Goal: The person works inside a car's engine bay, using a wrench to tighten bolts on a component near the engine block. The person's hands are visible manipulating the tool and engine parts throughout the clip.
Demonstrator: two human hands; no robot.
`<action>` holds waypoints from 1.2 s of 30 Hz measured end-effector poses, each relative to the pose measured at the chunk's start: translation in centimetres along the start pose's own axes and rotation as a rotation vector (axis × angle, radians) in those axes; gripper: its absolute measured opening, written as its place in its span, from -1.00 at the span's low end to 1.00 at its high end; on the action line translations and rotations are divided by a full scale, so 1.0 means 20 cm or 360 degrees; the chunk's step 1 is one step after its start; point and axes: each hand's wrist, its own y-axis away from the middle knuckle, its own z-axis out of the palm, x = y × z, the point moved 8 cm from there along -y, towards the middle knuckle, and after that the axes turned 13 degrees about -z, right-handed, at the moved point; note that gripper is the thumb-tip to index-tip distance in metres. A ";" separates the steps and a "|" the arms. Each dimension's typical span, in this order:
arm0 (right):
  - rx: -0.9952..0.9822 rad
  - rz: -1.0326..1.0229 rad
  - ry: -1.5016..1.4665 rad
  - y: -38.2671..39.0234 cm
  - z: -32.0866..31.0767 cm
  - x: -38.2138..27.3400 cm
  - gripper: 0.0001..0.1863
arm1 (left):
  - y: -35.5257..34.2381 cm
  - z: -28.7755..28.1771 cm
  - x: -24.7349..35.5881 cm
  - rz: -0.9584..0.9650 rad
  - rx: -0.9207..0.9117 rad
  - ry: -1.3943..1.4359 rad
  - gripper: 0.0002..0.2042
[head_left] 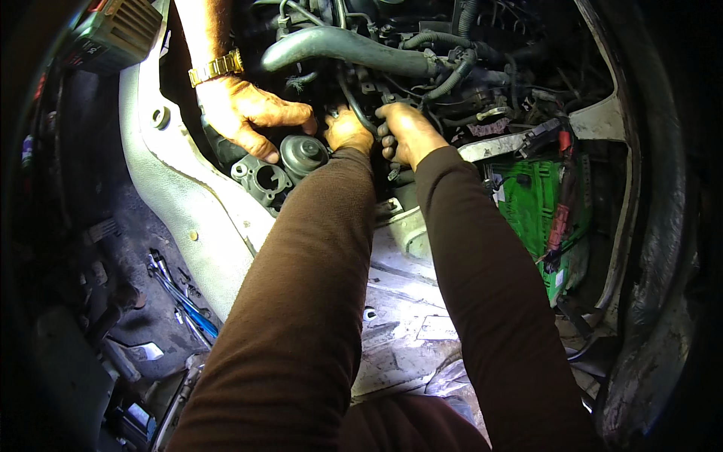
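My left hand (pixel 348 129) and my right hand (pixel 407 132), both in brown sleeves, reach side by side deep into an engine bay. Each hand is curled tight around a dark engine part (pixel 385 147) low between them; its exact shape is hidden by my fingers. A thin black hose (pixel 348 94) curves down between the two hands. Just left of my left hand, another person's hand (pixel 248 113) with a gold watch (pixel 216 68) rests on a grey cast metal housing (pixel 261 178) with a round cap (pixel 303 153).
A thick dark hose (pixel 346 49) runs across above my hands. A green battery (pixel 538 203) with red cable clips sits at the right. The white body panel (pixel 188 203) borders the bay on the left, and blue-handled tools (pixel 184 297) lie on the ground beyond it.
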 end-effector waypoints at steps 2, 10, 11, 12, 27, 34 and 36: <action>0.0066 0.0164 -0.0481 0.05 0.03 0.01 -0.92 | -0.02 0.02 0.01 0.0060 -0.0010 -0.0034 -0.59; 0.0370 -0.0298 0.0376 -0.12 -0.05 0.05 -0.76 | -0.04 0.04 0.03 0.0190 0.0016 -0.0133 -0.50; 0.0392 -0.0339 0.0502 -0.14 -0.07 0.06 -0.75 | -0.02 0.01 0.05 0.0269 0.0062 -0.0184 -0.50; 0.0336 -0.0319 0.0507 -0.17 -0.09 0.09 -0.72 | -0.01 0.04 0.03 0.0034 -0.0117 -0.0043 -0.47; -0.0670 -0.0149 0.2649 0.08 0.08 -0.05 -0.54 | -0.01 0.03 0.04 0.0163 0.0045 -0.0174 -0.56; -0.0113 0.0054 0.1983 0.04 -0.06 -0.03 -0.59 | -0.02 0.02 0.05 0.0136 0.0060 -0.0138 -0.56; -0.0180 -0.0035 0.2296 -0.04 -0.06 0.02 -0.67 | 0.00 0.00 0.06 0.0120 0.0036 -0.0123 -0.55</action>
